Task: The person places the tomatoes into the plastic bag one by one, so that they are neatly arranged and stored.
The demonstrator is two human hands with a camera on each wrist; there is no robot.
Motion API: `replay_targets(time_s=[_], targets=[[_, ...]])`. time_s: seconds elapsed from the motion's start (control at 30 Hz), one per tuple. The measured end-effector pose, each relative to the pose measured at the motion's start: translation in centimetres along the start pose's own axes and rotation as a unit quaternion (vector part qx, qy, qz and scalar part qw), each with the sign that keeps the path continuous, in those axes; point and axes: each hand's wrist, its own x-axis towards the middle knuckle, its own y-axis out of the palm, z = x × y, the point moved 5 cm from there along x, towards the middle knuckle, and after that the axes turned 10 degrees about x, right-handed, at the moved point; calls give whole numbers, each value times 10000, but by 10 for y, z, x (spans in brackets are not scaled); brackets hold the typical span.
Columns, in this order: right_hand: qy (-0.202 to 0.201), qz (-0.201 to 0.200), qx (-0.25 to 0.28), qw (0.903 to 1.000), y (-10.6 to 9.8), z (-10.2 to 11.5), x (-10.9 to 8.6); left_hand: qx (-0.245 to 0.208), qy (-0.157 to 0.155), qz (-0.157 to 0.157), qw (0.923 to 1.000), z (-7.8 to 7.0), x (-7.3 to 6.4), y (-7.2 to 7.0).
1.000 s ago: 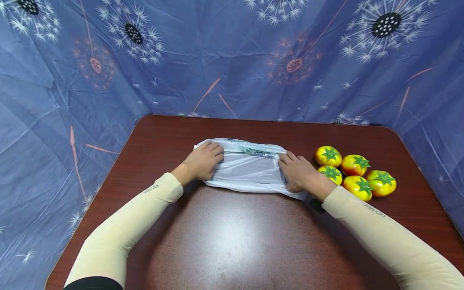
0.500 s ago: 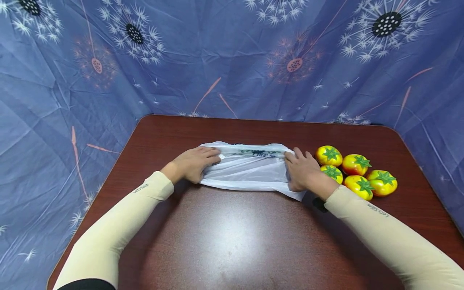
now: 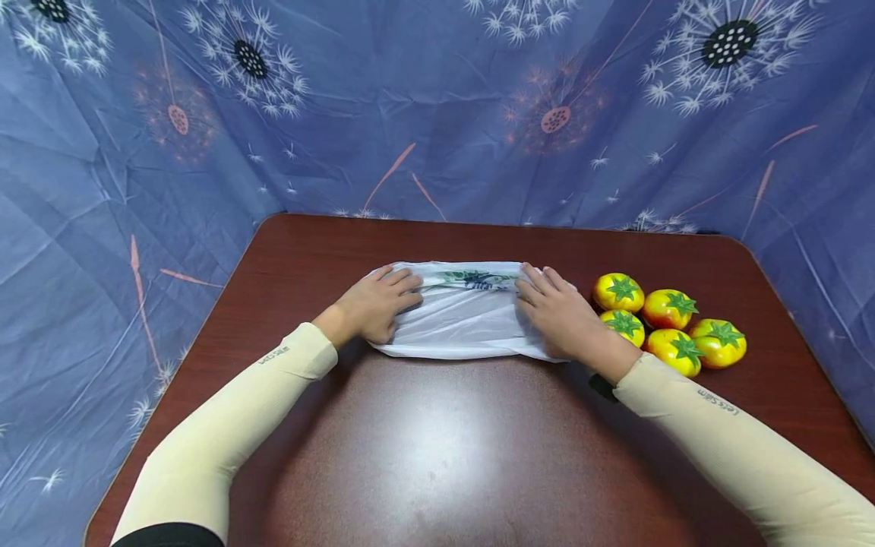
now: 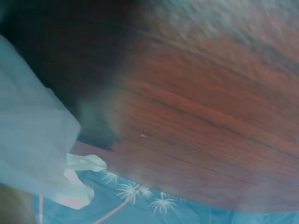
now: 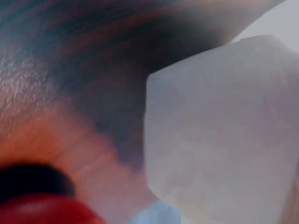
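A glossy red-brown counter (image 3: 437,456) stood before a blue dandelion-patterned curtain (image 3: 444,99). Outstretched left fingers (image 3: 409,285) and right fingers (image 3: 529,288) rested on opposite ends of a wrinkled white bag (image 3: 461,323), seemingly plastic, its green print (image 3: 475,278) showing between them.

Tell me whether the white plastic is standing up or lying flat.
Lying flat, though wrinkled: the white plastic lies low across the table, with the left hand and right hand resting on its ends.

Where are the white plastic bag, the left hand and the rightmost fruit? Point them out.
White plastic bag (image 3: 459,320), head view: its uncovered middle.
Left hand (image 3: 376,304), head view: back of the hand.
Rightmost fruit (image 3: 717,349), head view: its yellow skin.
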Motion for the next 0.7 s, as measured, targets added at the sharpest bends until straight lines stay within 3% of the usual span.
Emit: replay_targets(time_s=[0.03, 0.1, 0.2, 0.3, 0.47, 0.57, 0.7], targets=[[-137, -85, 28, 9999, 2, 1, 0, -37, 6, 86, 10000, 1, -1, 2], [-201, 140, 170, 9996, 6, 2, 0, -180, 37, 261, 9995, 4, -2, 5], [163, 812, 545, 9951, 11, -2, -1, -367, 66, 425, 9984, 9, -5, 10], [666, 1582, 737, 9824, 12, -6, -1, -549, 56, 551, 9970, 15, -7, 15], [1106, 2119, 914, 9667, 11, -7, 2, -587, -60, 605, 9964, 19, -10, 15], [1112, 2009, 785, 9701, 8, -5, 0, -504, -120, 300, 9982, 13, -7, 8], [503, 862, 592, 9932, -2, 2, 3, -392, -226, -370, 9983, -2, 0, -4]])
